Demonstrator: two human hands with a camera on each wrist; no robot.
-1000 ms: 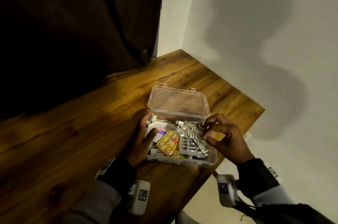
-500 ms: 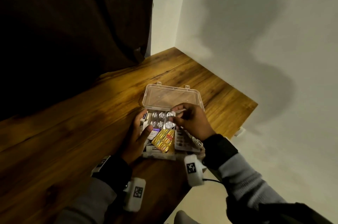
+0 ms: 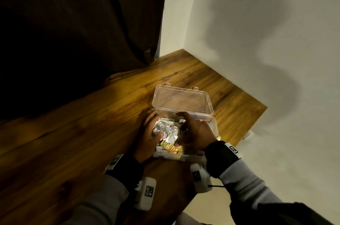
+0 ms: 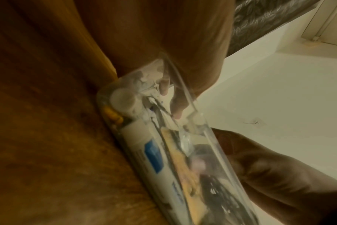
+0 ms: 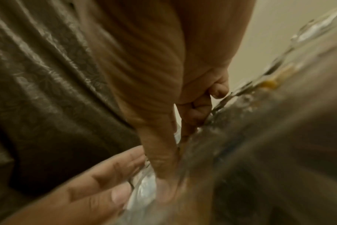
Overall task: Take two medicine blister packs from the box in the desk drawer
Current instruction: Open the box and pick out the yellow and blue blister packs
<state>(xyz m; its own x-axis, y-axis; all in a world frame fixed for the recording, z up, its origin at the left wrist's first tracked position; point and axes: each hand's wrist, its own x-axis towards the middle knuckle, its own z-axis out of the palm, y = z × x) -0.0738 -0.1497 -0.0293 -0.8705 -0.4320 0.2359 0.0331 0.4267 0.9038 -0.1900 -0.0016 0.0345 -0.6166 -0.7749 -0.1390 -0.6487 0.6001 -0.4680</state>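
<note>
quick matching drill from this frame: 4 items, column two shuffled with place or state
1. silver foil blister pack
2. gold-orange blister pack
3. clear plastic box lid
4. dark brown curtain

a. hangs behind the wooden desk
b. swung open, standing behind the box
c. against the left hand, above the box
d. lying in the box, nearest the person

Pairs: 1-c, 2-d, 3-b, 4-a

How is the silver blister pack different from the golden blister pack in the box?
The silver blister pack is plain foil with round bubbles; the golden blister pack is yellow with long bubbles. The silver one lies on top, touched by the left hand, with the right hand beside it; the golden one lies lower, partly covered. Both are over the open clear box.
</note>
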